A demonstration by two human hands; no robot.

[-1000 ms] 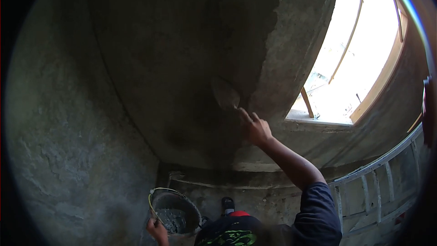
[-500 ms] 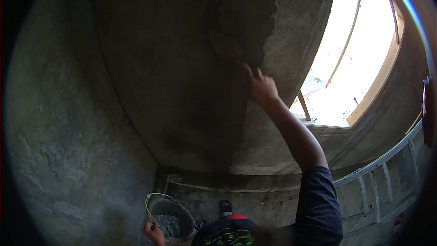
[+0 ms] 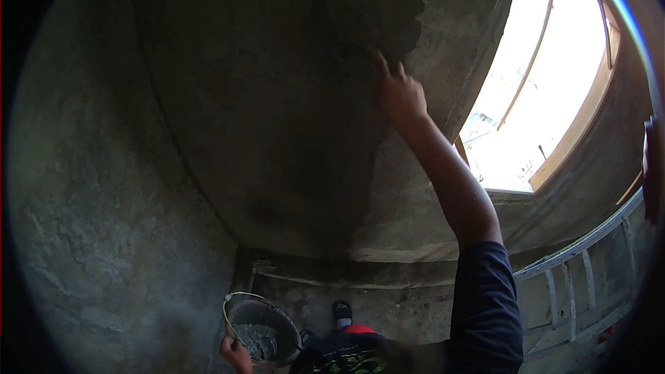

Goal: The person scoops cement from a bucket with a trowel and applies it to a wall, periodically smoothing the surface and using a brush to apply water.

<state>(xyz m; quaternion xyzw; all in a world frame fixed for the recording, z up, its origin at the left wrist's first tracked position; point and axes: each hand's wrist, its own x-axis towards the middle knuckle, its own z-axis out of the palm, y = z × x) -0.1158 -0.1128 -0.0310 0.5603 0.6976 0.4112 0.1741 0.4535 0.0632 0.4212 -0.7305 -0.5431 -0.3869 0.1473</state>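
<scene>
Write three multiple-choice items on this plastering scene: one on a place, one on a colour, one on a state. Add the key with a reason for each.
1. Where is the bucket?
A. On the ladder
B. Low down, at the left hand
C. On the window sill

2. What colour is the sleeve on the raised arm?
A. Dark blue
B. White
C. Yellow

3. What state is the wall in by the right hand?
A. Tiled
B. Painted white
C. Darker wet plaster beside a lighter, rough strip

Key: 1 B, the left hand grips the bucket's rim near the floor. 2 A, the sleeve reads dark blue. 3 C, a dark patch ends at a ragged edge by the fingers.
</scene>
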